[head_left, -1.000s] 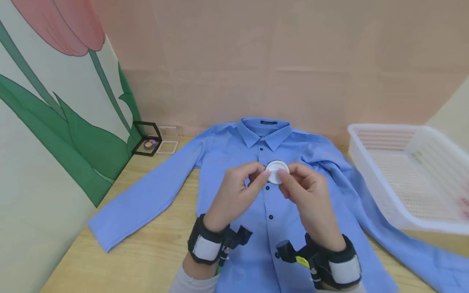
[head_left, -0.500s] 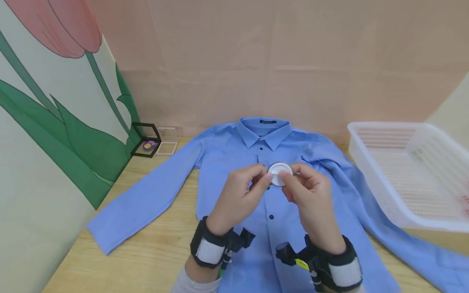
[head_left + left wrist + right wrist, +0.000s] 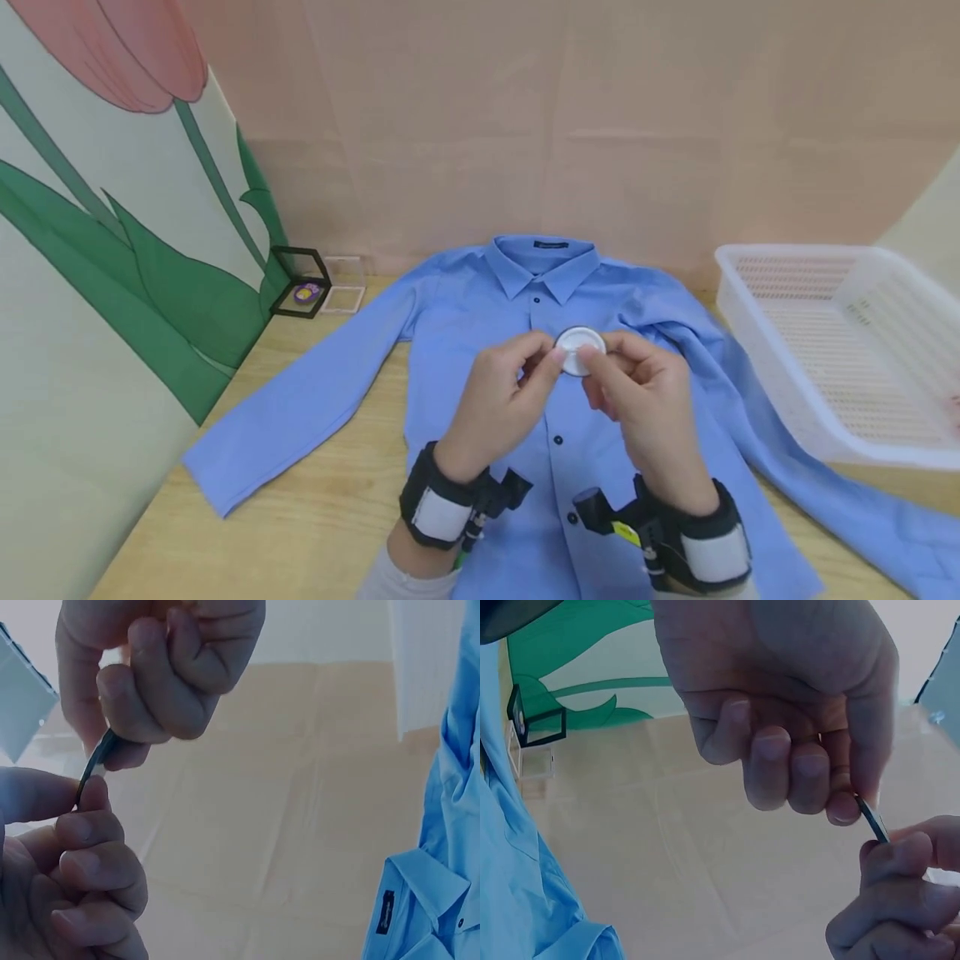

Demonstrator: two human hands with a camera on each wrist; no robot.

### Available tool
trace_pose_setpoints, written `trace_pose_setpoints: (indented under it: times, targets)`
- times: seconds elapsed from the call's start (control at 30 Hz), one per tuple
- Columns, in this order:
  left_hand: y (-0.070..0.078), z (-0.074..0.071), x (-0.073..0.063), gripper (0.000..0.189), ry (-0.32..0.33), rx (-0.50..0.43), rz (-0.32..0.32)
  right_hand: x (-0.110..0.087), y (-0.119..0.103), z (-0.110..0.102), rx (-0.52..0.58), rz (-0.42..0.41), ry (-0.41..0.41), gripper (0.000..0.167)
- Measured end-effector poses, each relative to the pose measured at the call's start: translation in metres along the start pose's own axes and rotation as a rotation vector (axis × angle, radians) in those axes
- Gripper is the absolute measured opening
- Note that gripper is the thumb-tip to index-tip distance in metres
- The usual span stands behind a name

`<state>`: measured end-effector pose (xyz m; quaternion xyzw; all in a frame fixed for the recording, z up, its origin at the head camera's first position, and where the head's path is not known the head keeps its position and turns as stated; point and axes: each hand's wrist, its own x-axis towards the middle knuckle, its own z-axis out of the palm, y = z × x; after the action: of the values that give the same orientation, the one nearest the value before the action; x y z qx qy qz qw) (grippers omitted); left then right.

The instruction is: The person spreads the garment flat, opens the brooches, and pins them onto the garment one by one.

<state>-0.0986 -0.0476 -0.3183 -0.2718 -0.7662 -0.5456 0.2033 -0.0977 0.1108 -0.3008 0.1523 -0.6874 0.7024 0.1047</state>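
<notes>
In the head view a round badge (image 3: 579, 339), its white back turned up towards the camera, is held over the chest of a blue button-up shirt (image 3: 457, 333). My left hand (image 3: 504, 396) pinches the badge's left edge between thumb and forefinger. On the opposite edge my right hand (image 3: 654, 400) pinches it too, the thumb lying across the white back. Both wrist views show the badge edge-on as a thin dark disc (image 3: 93, 763) between the two hands' fingertips. The front face is hidden. The shirt lies face up, collar away from me, sleeves spread.
At the back left, an open black display case (image 3: 300, 310) holds a purple and yellow round piece, with a clear case (image 3: 343, 298) beside it. A white plastic basket (image 3: 813, 417) stands on the right, near the shirt sleeve. Under everything is a wooden table (image 3: 300, 517).
Both hands have moved slightly to the right with the badge pinched between them. The shirt, cases and basket keep their places, apart from a slight shift of the view.
</notes>
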Motion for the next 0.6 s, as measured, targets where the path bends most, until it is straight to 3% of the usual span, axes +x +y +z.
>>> trace_pose_setpoints:
  times: [0.33,0.6]
  targets:
    - [-0.001,-0.012,0.0,0.019,-0.047,0.014,0.005,0.003,0.002,-0.009,0.005,0.03,-0.182,0.015]
    - [0.005,-0.016,0.0,0.011,-0.019,0.059,0.057,0.005,0.003,-0.014,0.093,0.084,-0.222,0.015]
